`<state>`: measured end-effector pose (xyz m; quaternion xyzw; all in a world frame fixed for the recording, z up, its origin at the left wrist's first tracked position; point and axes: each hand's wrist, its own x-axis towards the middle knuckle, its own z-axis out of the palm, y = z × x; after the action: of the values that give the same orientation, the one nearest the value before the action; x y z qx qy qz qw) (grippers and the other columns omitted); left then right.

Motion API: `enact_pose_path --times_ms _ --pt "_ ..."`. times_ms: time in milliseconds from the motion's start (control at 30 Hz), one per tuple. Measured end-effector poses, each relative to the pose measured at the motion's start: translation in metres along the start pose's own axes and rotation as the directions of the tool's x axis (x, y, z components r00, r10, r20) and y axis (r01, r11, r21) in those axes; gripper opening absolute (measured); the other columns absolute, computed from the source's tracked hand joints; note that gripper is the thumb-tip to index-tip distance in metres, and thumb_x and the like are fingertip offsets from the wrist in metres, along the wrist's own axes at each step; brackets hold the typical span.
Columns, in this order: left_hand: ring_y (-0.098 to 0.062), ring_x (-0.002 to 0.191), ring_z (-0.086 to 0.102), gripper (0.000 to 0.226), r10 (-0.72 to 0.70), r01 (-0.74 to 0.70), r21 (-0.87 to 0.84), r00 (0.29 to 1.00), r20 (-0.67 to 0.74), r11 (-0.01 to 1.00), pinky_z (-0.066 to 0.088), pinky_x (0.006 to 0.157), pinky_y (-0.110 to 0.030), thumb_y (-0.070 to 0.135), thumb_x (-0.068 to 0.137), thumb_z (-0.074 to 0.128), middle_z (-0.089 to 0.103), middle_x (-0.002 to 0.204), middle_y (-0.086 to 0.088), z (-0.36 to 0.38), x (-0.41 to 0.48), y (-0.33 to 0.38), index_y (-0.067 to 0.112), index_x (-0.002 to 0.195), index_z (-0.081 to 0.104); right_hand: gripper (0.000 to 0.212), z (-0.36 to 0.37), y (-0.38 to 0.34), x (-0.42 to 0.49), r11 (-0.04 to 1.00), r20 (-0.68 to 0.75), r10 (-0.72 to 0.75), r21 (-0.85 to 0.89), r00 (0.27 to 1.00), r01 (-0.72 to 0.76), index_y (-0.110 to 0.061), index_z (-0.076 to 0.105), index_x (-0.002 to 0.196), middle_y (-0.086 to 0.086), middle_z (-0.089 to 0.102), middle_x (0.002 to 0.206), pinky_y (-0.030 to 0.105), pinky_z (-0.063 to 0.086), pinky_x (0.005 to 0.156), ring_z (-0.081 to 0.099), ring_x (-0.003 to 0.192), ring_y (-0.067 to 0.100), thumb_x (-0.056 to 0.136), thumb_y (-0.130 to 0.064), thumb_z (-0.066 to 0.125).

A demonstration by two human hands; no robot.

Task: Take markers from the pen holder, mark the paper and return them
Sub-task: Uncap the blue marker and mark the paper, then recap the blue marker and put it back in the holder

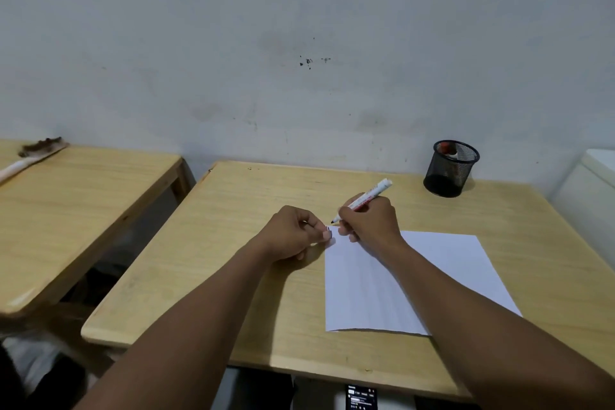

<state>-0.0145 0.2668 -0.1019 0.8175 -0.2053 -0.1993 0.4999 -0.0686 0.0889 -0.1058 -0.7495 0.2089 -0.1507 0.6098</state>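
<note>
Single head-worn wide-angle view, looking forward and down over the wooden surface [266, 276] toward the wall [299, 43]. Both forearms enter from the lower edge; straight lines bow near the frame borders. No second view.

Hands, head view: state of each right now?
Left hand: closed, fingers pinching the far-left corner of the white paper sheet.
Right hand: closed on the uncapped white-barrelled marker with red print, tip down.
</note>
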Motion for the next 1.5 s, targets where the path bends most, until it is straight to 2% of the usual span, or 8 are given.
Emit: enact_pose_path --times_ms 167,433,633,733,900,1000,1167,1500 --pt "-0.012 0.042 0.051 0.022 0.000 0.000 -0.015 0.999 0.032 1.000 0.044 0.049 -0.019 0.020 0.086 0.081 0.060 0.063 -0.008 -0.004 0.001 -0.006 0.000 0.092 0.074 0.010 0.003 0.011 -0.002 0.993 -0.042 -0.072 -0.096 0.997 0.068 -0.007 0.072 0.078 0.012 0.076 0.069 0.044 0.062 0.060 0.076 0.056 0.022 0.073 -0.016 0.072" --pt "-0.015 0.044 0.055 0.022 -0.021 0.023 -0.032 0.998 0.053 0.999 0.040 0.043 -0.019 0.019 0.087 0.080 0.064 0.057 -0.001 -0.005 0.002 -0.006 -0.001 0.095 0.073 0.012 0.004 0.016 -0.002 0.977 -0.040 -0.133 -0.173 0.990 0.124 -0.008 0.073 0.081 0.010 0.077 0.072 0.047 0.066 0.067 0.076 0.058 0.017 0.078 -0.019 0.075" --pt "-0.015 0.045 0.058 0.022 -0.030 0.031 -0.014 0.998 0.055 0.999 0.041 0.045 -0.021 0.022 0.086 0.080 0.068 0.059 -0.002 -0.004 0.001 -0.005 0.003 0.094 0.073 0.014 0.005 0.017 -0.001 0.979 -0.026 -0.094 -0.182 0.995 0.087 -0.007 0.072 0.081 0.011 0.075 0.071 0.047 0.066 0.066 0.074 0.056 0.017 0.076 -0.020 0.075" --pt "-0.015 0.045 0.059 0.018 -0.030 0.030 -0.005 0.998 0.056 1.000 0.041 0.045 -0.022 0.022 0.088 0.079 0.069 0.054 0.005 -0.003 0.001 -0.003 0.005 0.092 0.073 0.010 0.004 0.013 0.001 0.992 -0.027 -0.051 -0.113 0.998 0.047 -0.006 0.072 0.078 0.012 0.076 0.068 0.044 0.062 0.060 0.074 0.056 0.021 0.077 -0.016 0.073" --pt "-0.011 0.044 0.057 0.015 -0.034 0.037 -0.085 0.999 0.032 0.996 0.042 0.046 -0.021 0.021 0.089 0.077 0.071 0.058 0.011 -0.006 -0.002 0.002 0.006 0.091 0.076 0.018 -0.014 -0.003 0.005 0.977 -0.096 0.100 0.196 0.990 -0.080 -0.001 0.076 0.077 0.008 0.070 0.064 0.029 0.041 0.049 0.058 0.051 0.017 0.081 -0.014 0.064" --pt "-0.007 0.047 0.051 0.012 0.013 -0.019 -0.147 0.999 -0.038 0.989 0.040 0.046 -0.017 0.017 0.086 0.081 0.070 0.061 0.014 -0.014 0.001 0.014 0.006 0.090 0.078 0.012 -0.034 -0.027 0.009 0.965 -0.062 0.108 0.249 0.992 -0.089 -0.004 0.072 0.081 0.007 0.068 0.064 0.024 0.041 0.046 0.054 0.045 0.012 0.088 -0.012 0.066" --pt "-0.012 0.060 0.055 0.018 0.075 -0.081 -0.151 0.996 -0.049 0.985 0.040 0.057 -0.023 0.024 0.082 0.085 0.066 0.064 0.013 -0.019 0.008 0.054 0.011 0.093 0.079 0.013 -0.066 -0.065 0.006 0.920 0.224 0.103 0.350 0.969 -0.179 -0.002 0.070 0.084 0.010 0.067 0.065 0.023 0.043 0.049 0.056 0.050 0.016 0.093 -0.011 0.068" --pt "-0.014 0.066 0.061 0.021 0.131 -0.125 -0.239 0.991 0.010 0.963 0.043 0.065 -0.028 0.028 0.082 0.084 0.067 0.086 -0.002 0.001 0.011 0.100 0.013 0.096 0.080 0.011 -0.088 -0.075 -0.008 0.896 0.170 0.033 0.431 0.985 -0.105 -0.003 0.069 0.085 0.011 0.067 0.068 0.023 0.044 0.049 0.059 0.051 0.015 0.093 -0.011 0.068"
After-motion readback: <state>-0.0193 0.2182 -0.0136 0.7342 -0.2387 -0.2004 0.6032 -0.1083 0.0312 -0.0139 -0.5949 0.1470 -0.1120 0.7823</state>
